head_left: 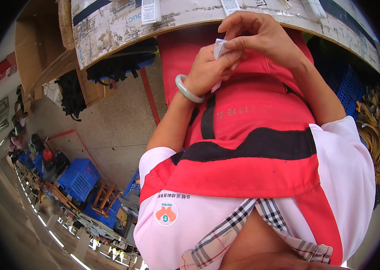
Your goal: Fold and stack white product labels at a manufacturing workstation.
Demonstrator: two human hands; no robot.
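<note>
My left hand [211, 67], with a pale bangle [189, 88] at its wrist, is wrapped round a narrow bundle of white paper labels [219, 48] in front of my red apron [248, 112]. The bundle stands roughly upright, and its lower end pokes out beneath the fingers. At the top end my right hand [262, 39] is closed, thumb and bent forefinger pinching the labels' edge. Both hands are close together just off the table's near edge. How many labels there are is hidden by the fingers.
The worn, white-covered table [113, 36] curves across the top. Lying on it are label stacks [151, 11], [230, 5] and a white bundle [314, 8]. An open cardboard box [41, 45] stands left, black straps [71, 94] below it. Blue crates [80, 179] and yellowish strips [377, 135] flank me.
</note>
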